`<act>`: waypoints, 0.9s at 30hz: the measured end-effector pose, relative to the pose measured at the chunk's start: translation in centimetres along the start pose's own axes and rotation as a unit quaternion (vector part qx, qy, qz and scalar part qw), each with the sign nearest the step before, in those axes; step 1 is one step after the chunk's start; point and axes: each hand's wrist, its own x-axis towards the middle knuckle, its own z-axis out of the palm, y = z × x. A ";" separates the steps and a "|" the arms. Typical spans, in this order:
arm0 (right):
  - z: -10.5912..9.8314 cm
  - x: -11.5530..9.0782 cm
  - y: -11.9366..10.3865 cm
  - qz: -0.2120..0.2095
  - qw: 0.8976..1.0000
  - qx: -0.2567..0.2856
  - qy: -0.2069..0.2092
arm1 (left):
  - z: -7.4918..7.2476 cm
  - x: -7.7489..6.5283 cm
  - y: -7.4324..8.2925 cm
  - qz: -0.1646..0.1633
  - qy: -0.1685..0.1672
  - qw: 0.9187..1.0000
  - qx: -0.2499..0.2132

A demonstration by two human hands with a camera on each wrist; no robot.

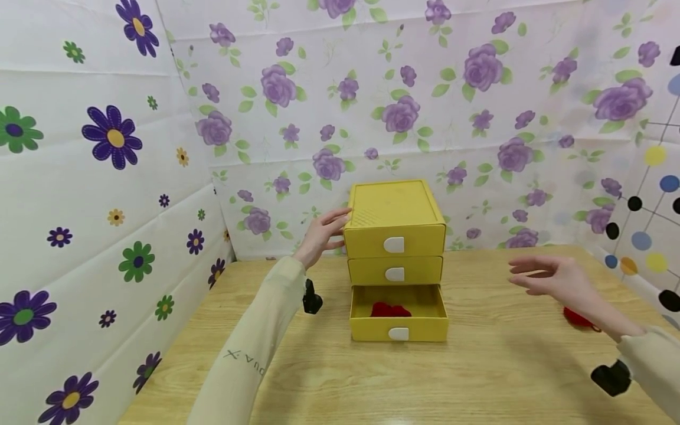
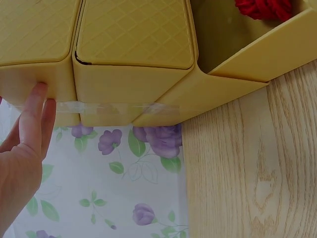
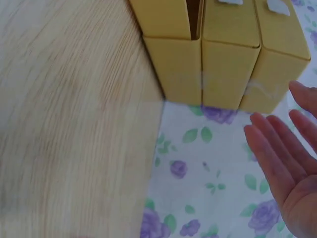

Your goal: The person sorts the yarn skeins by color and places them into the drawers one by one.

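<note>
A yellow three-drawer cabinet (image 1: 395, 203) stands on the wooden table, its bottom drawer (image 1: 372, 330) pulled out and the upper two closed. Inside that drawer lies a bundle of red yarn (image 1: 390, 310), its thick strands showing in the left wrist view. My left hand (image 1: 321, 235) touches the cabinet's left side near the top with extended fingers (image 2: 33, 106). Off to the cabinet's right, my right hand (image 1: 558, 277) hovers above the table, fingers loosely extended and holding nothing. Another red yarn-like piece (image 1: 576, 319) lies on the table, partly hidden behind my right wrist.
Each drawer has a white tab handle (image 1: 394, 245). Behind the table (image 1: 478, 378) hangs a sheet with purple roses (image 1: 401, 115). A daisy-print sheet (image 1: 111, 195) borders the left side, and a dotted one (image 1: 650, 236) the right. Clear tape (image 2: 119, 107) runs along the cabinet's side.
</note>
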 end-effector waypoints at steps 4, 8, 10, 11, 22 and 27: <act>-1.1 -0.6 1.0 0.027 0.998 -0.051 0.034 | -0.1 0.1 -0.1 0.000 -0.002 1.000 0.002; -2.2 -1.1 2.0 0.070 0.988 -0.118 0.064 | -0.1 0.1 -0.1 -0.001 0.001 1.000 0.000; -2.6 -1.4 2.6 0.089 0.982 -0.146 0.076 | 0.0 0.0 -0.1 -0.001 0.001 1.000 -0.001; -2.7 -1.5 2.9 0.099 0.979 -0.157 0.084 | 0.0 0.0 -0.1 -0.001 0.001 1.000 -0.001; -3.2 -2.3 6.1 0.202 0.960 -0.138 0.138 | 0.1 0.1 0.0 -0.001 0.007 1.000 -0.005; -2.8 -3.0 7.2 0.230 0.949 -0.120 0.180 | 0.1 0.0 0.0 -0.002 0.006 1.000 -0.001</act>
